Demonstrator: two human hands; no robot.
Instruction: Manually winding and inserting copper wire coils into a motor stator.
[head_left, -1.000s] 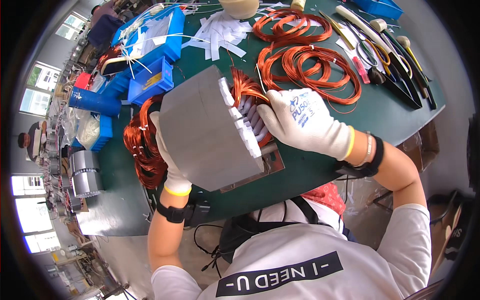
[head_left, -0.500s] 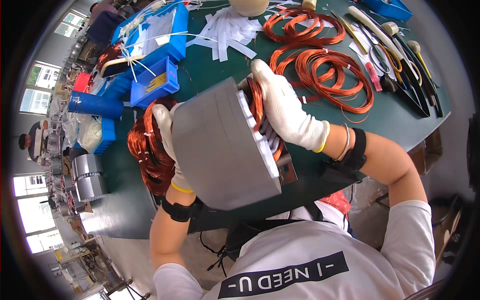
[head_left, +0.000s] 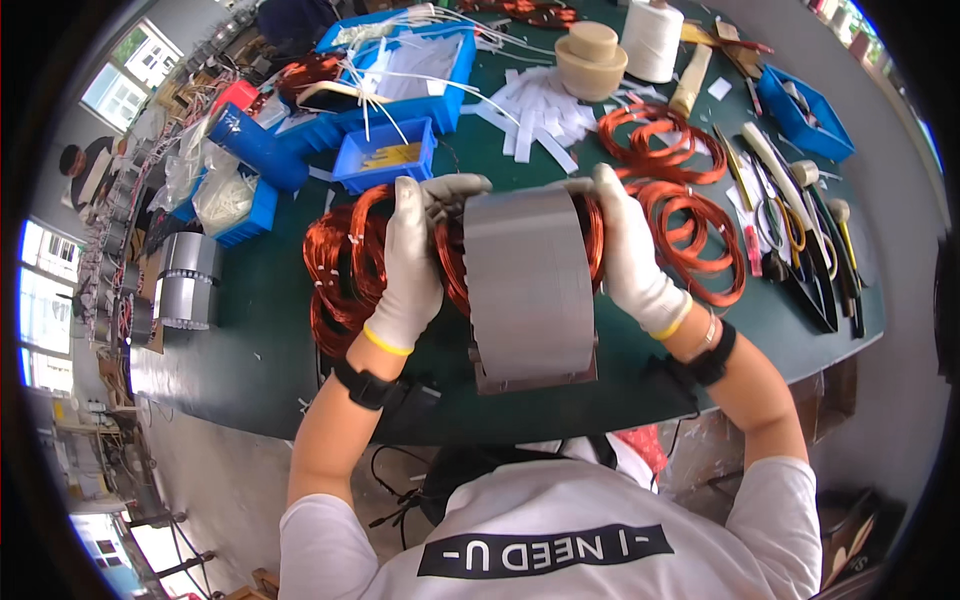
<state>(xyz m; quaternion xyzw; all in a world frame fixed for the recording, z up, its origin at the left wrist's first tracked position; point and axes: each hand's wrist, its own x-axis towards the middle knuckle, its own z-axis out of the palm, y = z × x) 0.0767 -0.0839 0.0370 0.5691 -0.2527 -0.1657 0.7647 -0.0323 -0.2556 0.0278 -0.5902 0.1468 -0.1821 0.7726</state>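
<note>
A small blue tray containing yellow pieces stood in front of a larger blue bin filled with white strips. Loose white strips lay near a cream round container; a white thread spool stood beside it. A pink item lay at right. A blue cylinder and, farther back, a person were noted at left.

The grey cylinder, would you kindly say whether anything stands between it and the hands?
Yes, copper wire at both ends: between the grey cylinder and left hand on one side, right hand on the other.
</note>
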